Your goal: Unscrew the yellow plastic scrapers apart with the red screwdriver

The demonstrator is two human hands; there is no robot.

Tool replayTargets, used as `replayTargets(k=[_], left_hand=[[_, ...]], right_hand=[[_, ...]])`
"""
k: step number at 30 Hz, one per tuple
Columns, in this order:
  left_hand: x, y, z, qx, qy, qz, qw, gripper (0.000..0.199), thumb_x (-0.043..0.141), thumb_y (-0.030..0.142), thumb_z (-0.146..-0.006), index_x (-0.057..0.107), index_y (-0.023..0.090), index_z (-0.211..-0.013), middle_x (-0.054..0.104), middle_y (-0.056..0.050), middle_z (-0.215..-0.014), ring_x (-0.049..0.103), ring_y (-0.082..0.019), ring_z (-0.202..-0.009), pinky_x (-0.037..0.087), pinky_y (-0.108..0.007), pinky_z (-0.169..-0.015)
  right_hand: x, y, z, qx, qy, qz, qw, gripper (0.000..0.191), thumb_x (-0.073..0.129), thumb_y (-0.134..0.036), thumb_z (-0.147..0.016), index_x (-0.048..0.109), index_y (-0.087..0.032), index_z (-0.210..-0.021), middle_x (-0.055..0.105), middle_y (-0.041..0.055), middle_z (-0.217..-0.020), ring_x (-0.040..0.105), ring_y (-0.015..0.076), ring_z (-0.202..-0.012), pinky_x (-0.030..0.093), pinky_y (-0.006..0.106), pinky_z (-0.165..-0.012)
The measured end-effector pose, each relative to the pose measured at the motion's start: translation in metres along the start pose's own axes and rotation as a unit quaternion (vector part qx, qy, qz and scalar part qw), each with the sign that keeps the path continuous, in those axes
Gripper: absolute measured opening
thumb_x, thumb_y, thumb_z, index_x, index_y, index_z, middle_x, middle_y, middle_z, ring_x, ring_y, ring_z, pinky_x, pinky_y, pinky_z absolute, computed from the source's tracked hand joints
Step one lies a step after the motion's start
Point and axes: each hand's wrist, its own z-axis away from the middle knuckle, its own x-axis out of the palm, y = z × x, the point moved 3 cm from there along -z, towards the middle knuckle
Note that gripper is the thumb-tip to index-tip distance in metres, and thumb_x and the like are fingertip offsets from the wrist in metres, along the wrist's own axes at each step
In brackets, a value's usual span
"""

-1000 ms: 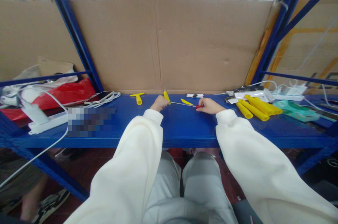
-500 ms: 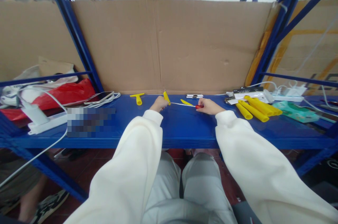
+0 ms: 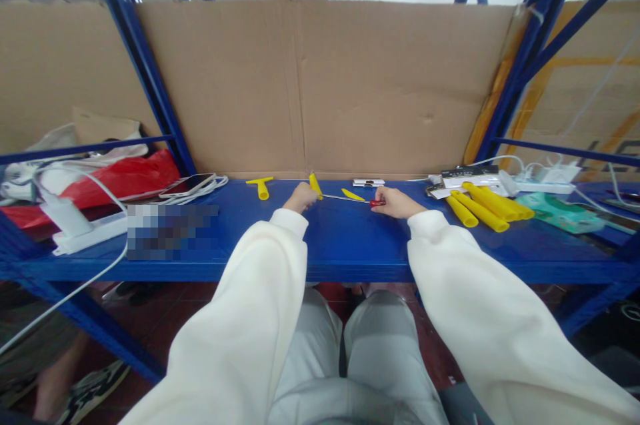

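My left hand (image 3: 302,197) is closed on a yellow plastic T-shaped piece (image 3: 315,183), whose blade sticks up past the fingers; the rest of it is hidden. In my right hand (image 3: 393,202) is the red handle of a screwdriver (image 3: 377,203). Its thin metal shaft runs left, and the tip meets the yellow piece beside my left fingers. Just behind the shaft, a flat yellow strip (image 3: 353,195) lies on the blue table (image 3: 350,241). Another yellow T-shaped piece (image 3: 261,187) rests to the left of my left hand.
Several yellow tube handles (image 3: 483,205) lie at the right, near a green packet (image 3: 560,213) and a power strip (image 3: 547,181). A small white-and-black object (image 3: 369,182) sits at the back against the cardboard wall (image 3: 390,91). Cables, a phone (image 3: 187,185) and a red bag (image 3: 145,177) occupy the left.
The screwdriver has turned slightly in my right hand, its shaft looking darker now. Both hands stay in nearly the same place.
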Motion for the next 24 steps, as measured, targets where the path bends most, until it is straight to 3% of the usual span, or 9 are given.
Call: replayTargets(k=[7,13,24], left_hand=[[0.0012,-0.0025,-0.0035,0.001,0.004,0.004,1.0,0.017,0.061,0.004,-0.084,0.065,0.012,-0.069,0.047,0.003,-0.044,0.05,-0.012,-0.044,0.038,-0.023,-0.048],[0.001,-0.0017,-0.0028,-0.003,0.002,-0.007,1.0,0.016,0.061,0.002,-0.083,0.065,0.011,-0.071,0.046,0.004,-0.045,0.045,-0.01,-0.042,0.035,-0.021,-0.045],[0.0009,-0.0026,-0.0042,-0.005,0.004,0.012,1.0,0.019,0.066,0.003,-0.081,0.063,0.013,-0.066,0.046,0.004,-0.043,0.049,-0.012,-0.044,0.036,-0.022,-0.047]], right_hand=[[-0.0027,-0.0035,0.0026,0.016,-0.043,-0.005,0.999,0.013,0.067,-0.035,-0.088,0.066,-0.022,-0.087,0.07,0.0041,-0.081,0.065,0.0184,-0.076,0.045,0.026,-0.068],[-0.0024,-0.0057,0.0031,-0.003,-0.018,-0.019,1.0,0.021,0.076,-0.031,-0.079,0.062,-0.022,-0.092,0.071,0.0015,-0.081,0.064,0.0176,-0.076,0.045,0.025,-0.067],[-0.0032,-0.0035,0.0023,0.012,-0.027,-0.002,1.0,0.014,0.066,-0.034,-0.088,0.068,-0.021,-0.085,0.072,0.0042,-0.078,0.065,0.018,-0.074,0.046,0.026,-0.066]])
